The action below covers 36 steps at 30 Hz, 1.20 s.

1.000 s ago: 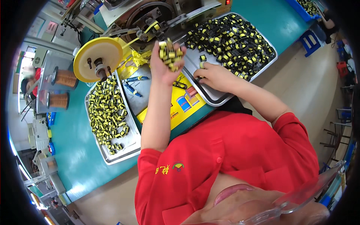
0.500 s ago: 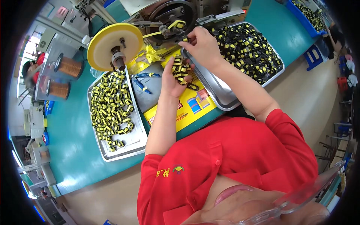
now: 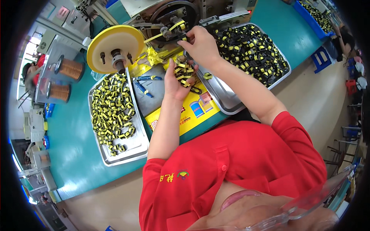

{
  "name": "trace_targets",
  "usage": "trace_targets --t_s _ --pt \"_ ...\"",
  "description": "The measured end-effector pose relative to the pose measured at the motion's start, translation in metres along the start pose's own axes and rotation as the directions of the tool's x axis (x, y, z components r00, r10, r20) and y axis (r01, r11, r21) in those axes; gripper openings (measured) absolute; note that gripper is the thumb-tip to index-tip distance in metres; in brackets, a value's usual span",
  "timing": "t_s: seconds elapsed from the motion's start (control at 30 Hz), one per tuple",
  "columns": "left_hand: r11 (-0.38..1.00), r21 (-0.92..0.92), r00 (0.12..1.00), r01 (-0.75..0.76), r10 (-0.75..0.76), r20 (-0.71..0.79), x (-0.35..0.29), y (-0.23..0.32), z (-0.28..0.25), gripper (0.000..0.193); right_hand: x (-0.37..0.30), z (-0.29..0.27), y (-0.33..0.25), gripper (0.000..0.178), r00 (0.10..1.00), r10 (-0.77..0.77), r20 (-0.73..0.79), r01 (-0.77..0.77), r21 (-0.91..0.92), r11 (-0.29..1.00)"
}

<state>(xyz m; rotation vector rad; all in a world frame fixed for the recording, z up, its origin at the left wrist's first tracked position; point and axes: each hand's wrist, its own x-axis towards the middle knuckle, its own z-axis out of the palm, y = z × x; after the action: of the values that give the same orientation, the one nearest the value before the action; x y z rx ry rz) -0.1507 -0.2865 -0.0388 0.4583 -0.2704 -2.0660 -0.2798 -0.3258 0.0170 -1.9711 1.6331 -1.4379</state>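
Observation:
My left hand (image 3: 176, 81) is cupped around a small pile of black-and-yellow taped coils (image 3: 184, 72), palm up over the yellow sheet. At the winding machine's spindle (image 3: 176, 25), the fingertips of my right hand (image 3: 202, 45) are pinched on a small dark piece, probably a coil, mostly hidden by the fingers. Yellow tape (image 3: 155, 37) runs from the large yellow reel (image 3: 133, 38) to the spindle. One loose coil (image 3: 207, 76) is at the near-left rim of the right metal tray (image 3: 227, 96), below my right wrist.
Many coils fill the right tray's far part. The left metal tray (image 3: 133, 148) holds more. Blue-handled cutters (image 3: 143, 89) lie on a grey plate between the trays, near crumpled yellow tape (image 3: 155, 56). Copper wire spools (image 3: 70, 68) stand left; a blue bin (image 3: 314, 19) sits far right.
The reel has turned, and its pegs show in new places. A loose coil now appears by the right tray's rim. My right hand has shifted slightly left; my left still cups the coils.

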Motion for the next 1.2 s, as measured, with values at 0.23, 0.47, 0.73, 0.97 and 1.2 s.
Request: trace_targets --t_s 0.23,0.47,0.73,0.97,1.2 --pt "0.997 0.056 0.999 -0.052 0.052 0.005 -0.007 0.01 -0.002 0.029 -0.021 -0.045 0.011 0.033 0.968 -0.238 0.075 0.248 -0.158 0.956" --pt "0.997 0.082 0.999 -0.014 0.017 -0.039 -0.003 0.006 0.001 0.036 -0.068 -0.071 0.062 0.03 0.801 -0.047 0.597 0.42 -0.505 0.754" --pt "0.997 -0.005 0.997 0.075 -0.075 -0.021 0.02 0.004 0.035 0.047 -0.082 -0.083 0.043 0.032 0.796 -0.179 0.578 0.407 -0.292 0.866" --pt "0.985 -0.14 0.987 0.102 -0.083 0.135 0.029 0.008 0.042 0.04 -0.078 -0.087 0.038 0.03 0.66 -0.086 0.746 0.376 -0.229 0.898" --pt "0.996 0.069 0.998 0.064 -0.063 -0.007 -0.001 -0.002 0.017 0.038 -0.067 -0.081 0.041 0.031 0.772 -0.13 0.622 0.279 -0.148 0.949"
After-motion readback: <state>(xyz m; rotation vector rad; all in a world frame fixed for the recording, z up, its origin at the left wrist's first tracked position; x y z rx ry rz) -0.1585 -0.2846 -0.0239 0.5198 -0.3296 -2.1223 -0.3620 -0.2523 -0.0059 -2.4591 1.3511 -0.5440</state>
